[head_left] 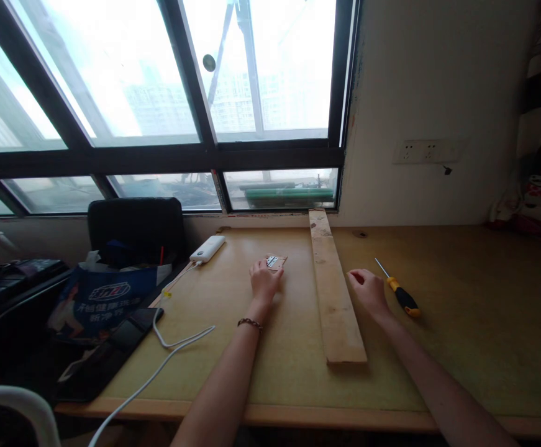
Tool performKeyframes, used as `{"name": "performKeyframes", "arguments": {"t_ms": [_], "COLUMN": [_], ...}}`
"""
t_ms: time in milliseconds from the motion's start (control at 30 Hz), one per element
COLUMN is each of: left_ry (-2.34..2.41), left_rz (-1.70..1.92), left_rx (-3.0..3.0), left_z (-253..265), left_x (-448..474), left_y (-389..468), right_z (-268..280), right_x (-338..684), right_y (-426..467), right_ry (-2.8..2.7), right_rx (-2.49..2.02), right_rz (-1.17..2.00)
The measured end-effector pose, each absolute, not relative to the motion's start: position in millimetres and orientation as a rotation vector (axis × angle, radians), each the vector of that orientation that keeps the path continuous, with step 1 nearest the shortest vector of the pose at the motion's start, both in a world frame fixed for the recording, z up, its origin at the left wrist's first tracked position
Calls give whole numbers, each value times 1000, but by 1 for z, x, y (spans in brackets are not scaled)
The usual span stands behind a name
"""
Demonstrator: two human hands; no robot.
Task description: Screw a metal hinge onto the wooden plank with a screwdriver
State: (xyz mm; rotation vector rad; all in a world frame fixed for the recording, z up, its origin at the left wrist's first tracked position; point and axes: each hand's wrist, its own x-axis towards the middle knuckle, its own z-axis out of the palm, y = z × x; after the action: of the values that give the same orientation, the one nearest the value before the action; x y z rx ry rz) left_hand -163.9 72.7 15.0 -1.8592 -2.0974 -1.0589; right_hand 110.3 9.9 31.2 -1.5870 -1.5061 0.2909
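My left hand (264,280) grips a small flat brown piece (279,262) by its near side, over the left part of the table. A pale plate with dark spots, perhaps a metal hinge, lies on that piece (272,261). To the right runs a long wooden plank (338,304), flat on the table and pointing at the window. Just beyond its right edge is my right hand (368,292), closed with thumb and fingertips together; whatever they might hold is too small to make out. A yellow and black screwdriver (403,297) rests right of this hand, its shaft pointing away.
A white power bank (207,249) sits at the table's left edge, its white cable (177,346) trailing over the front. Left of the wooden table (475,335) are a black chair (136,230) and a blue bag (107,301). Window and wall close off the back.
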Motion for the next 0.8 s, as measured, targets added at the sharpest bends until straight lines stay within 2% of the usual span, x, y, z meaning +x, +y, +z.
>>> {"name": "performKeyframes", "arguments": {"t_ms": [133, 300, 400, 667, 800], "left_ry": [-1859, -1668, -1640, -1537, -1604], "left_rz": [-1186, -1331, -1349, -1347, -1617], "left_rx": [-1987, -2121, -2159, -2333, -2278], "left_z": [32, 45, 46, 47, 41], "left_x": [-134, -107, -97, -83, -78], "left_y": [48, 22, 13, -1, 4], "right_z": [53, 67, 63, 48, 46], "right_x": [61, 11, 4, 20, 21], "right_y": [17, 27, 29, 29, 26], "right_ry": [-1253, -907, -769, -618, -644], "right_rx": [-1232, -968, -841, -818, -786], "right_rz": [960, 1444, 1505, 1423, 1417]}}
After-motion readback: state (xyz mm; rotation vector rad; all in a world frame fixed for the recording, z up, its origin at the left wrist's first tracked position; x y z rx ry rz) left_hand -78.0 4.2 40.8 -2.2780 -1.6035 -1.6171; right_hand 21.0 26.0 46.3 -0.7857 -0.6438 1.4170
